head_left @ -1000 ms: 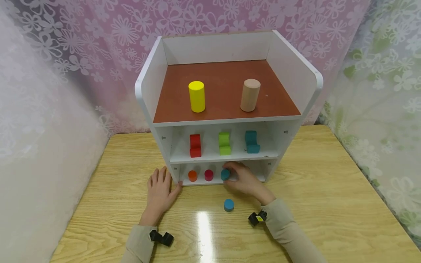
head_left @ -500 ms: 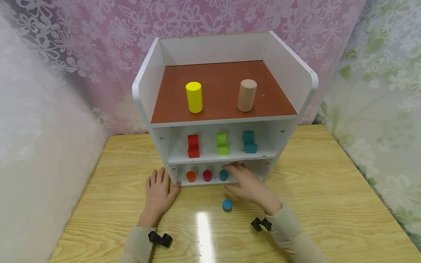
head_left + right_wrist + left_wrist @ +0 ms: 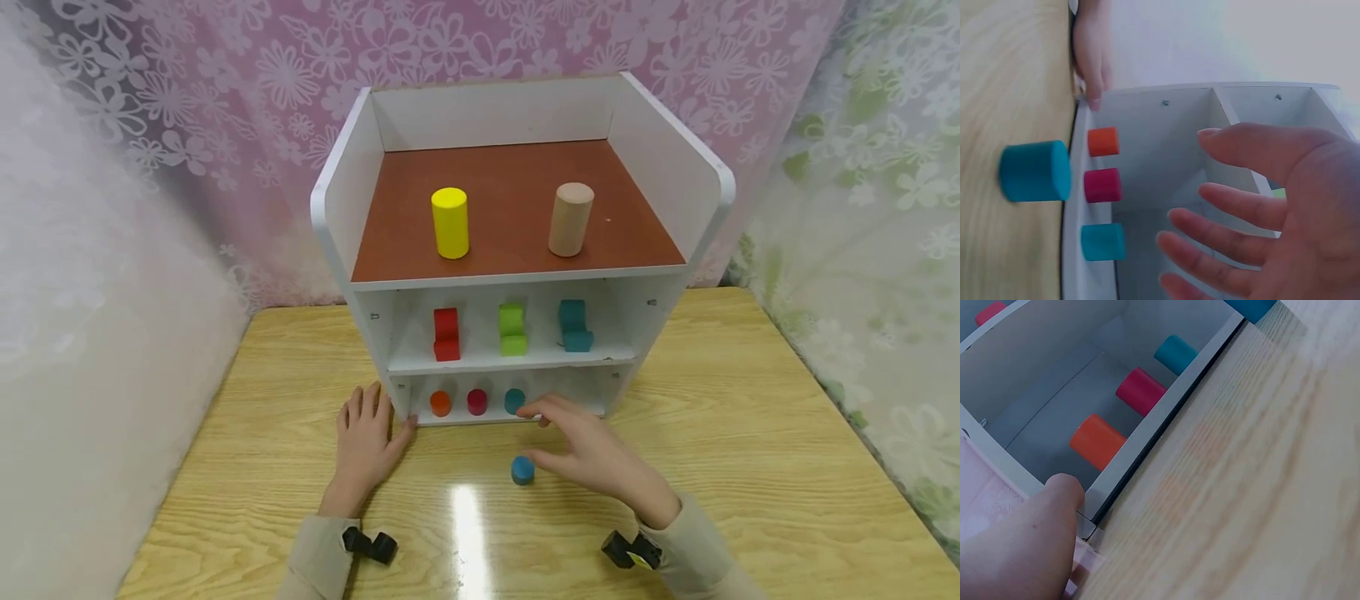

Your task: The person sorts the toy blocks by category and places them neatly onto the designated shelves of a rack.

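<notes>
On the bottom shelf stand an orange cylinder (image 3: 440, 403), a crimson cylinder (image 3: 477, 402) and a teal cylinder (image 3: 514, 401) in a row. A blue cylinder (image 3: 522, 470) stands on the table in front of them. My right hand (image 3: 592, 450) hovers between the bottom shelf and this blue cylinder, its fingers spread and holding nothing, as the right wrist view also shows. My left hand (image 3: 365, 450) lies on the table beside the white shelf unit (image 3: 510, 364), and its thumb (image 3: 1063, 490) touches the unit's lower left corner.
The middle shelf bears a red block (image 3: 446, 335), a green block (image 3: 513, 330) and a teal block (image 3: 575, 326). A yellow cylinder (image 3: 451, 223) and a plain wooden cylinder (image 3: 571, 219) stand on the brown top. Curtains hang behind the table (image 3: 750, 433).
My right hand has let go of the teal cylinder on the bottom shelf and drawn back toward the front right, nearer the blue cylinder. The left hand has stayed in place.
</notes>
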`<state>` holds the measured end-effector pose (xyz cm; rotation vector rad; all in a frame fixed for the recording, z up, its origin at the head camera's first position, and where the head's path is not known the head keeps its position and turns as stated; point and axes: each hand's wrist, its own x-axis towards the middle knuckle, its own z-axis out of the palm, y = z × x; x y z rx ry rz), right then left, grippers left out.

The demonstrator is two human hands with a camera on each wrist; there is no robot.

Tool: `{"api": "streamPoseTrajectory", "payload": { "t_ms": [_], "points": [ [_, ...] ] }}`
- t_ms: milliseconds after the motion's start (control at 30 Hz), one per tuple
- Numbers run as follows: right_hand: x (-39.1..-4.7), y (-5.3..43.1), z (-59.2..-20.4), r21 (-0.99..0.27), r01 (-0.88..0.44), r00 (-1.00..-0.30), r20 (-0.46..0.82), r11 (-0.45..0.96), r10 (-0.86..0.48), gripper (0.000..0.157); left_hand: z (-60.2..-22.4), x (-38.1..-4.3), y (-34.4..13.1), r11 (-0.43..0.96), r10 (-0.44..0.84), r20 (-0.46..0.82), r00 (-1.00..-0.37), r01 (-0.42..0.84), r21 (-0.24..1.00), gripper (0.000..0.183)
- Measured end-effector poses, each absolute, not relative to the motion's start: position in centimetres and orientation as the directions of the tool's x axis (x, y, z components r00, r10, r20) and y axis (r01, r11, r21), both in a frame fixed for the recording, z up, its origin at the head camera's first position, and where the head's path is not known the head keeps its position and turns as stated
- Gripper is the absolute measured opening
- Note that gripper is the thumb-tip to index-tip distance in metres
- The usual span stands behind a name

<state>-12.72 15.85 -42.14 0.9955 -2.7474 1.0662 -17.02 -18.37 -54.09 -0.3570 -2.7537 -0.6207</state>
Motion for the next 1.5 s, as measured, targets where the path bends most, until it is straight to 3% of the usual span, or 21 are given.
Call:
{"api": "streamPoseTrajectory", "payload": {
  "t_ms": [233, 400, 800, 1267, 1500],
  "points": [
    [-11.9, 16.3, -43.8, -0.662, -0.584, -0.783, 0.307, 0.47, -0.54, 0.043, -54.2, -17.1, -18.4, 0.878, 0.174, 0.329, -0.928, 0.298, 0.375, 0.062],
    [-11.8, 16.2, -45.4, -0.692, -0.573, -0.772, 0.278, 0.438, -0.571, 0.046, -54.1, -17.1, -18.4, 0.879, 0.176, 0.325, -0.929, 0.297, 0.374, 0.063],
    [-12.2, 15.7, -47.8, -0.663, -0.513, -0.802, 0.145, 0.545, -0.579, 0.046, -53.6, -17.1, -18.2, 0.881, 0.174, 0.305, -0.936, 0.286, 0.376, 0.064],
    [-12.5, 15.4, -49.0, -0.652, -0.556, -0.788, 0.217, 0.516, -0.576, 0.033, -53.9, -17.1, -18.3, 0.88, 0.166, 0.305, -0.938, 0.28, 0.382, 0.064],
    [-12.4, 15.3, -48.9, -0.664, -0.532, -0.799, 0.186, 0.525, -0.572, 0.032, -53.8, -17.0, -18.4, 0.881, 0.169, 0.305, -0.937, 0.282, 0.379, 0.063]
  ]
}}
